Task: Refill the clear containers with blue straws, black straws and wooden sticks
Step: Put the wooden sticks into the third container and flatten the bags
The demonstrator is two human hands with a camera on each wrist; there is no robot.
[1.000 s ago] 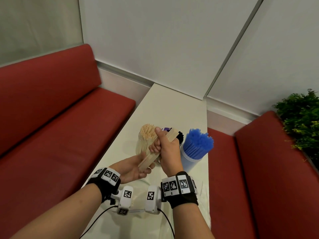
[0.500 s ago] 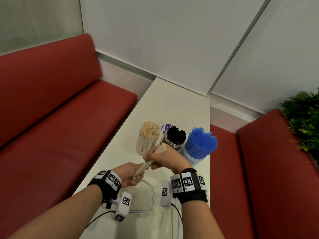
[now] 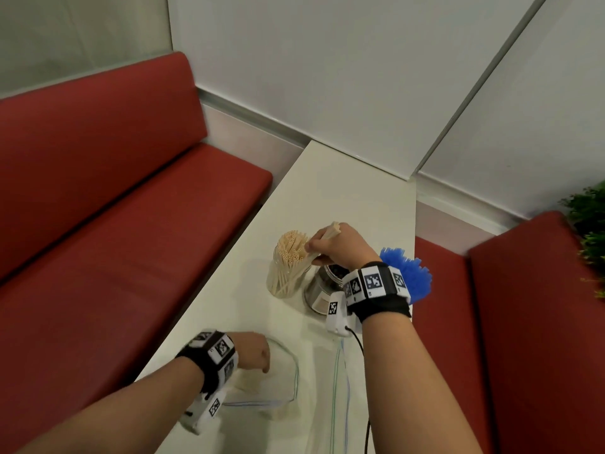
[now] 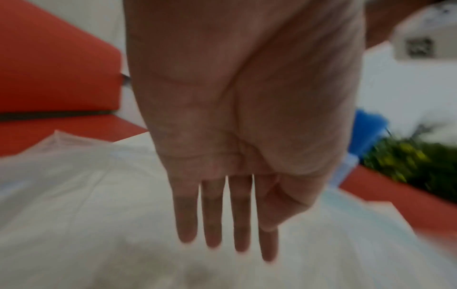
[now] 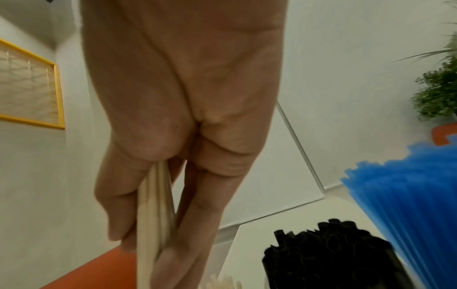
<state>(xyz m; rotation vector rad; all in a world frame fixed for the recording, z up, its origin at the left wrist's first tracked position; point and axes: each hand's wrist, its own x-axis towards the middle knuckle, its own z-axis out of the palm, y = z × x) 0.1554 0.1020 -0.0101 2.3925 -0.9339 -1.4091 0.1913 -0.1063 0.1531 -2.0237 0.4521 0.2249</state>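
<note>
My right hand (image 3: 319,252) grips a bundle of flat wooden sticks (image 3: 329,235), and their lower ends slant into the clear container of pale sticks (image 3: 286,268). In the right wrist view the fingers (image 5: 195,207) curl round that bundle (image 5: 153,215). Just right of it stand the clear container of black straws (image 3: 322,288) (image 5: 333,254) and the blue straws (image 3: 407,273) (image 5: 408,195), partly hidden by my wrist. My left hand (image 3: 258,360) hovers low over a clear plastic bag (image 3: 284,378), with fingers (image 4: 212,215) straight and holding nothing.
The narrow white table (image 3: 343,191) runs away between two red benches (image 3: 131,240) toward a white wall. A second flat plastic bag (image 3: 340,388) lies near the front edge. A green plant (image 3: 589,224) stands at the far right.
My left hand has let go of the stick bundle and dropped back to the bag. My right hand has carried the sticks forward and tipped them into the stick container.
</note>
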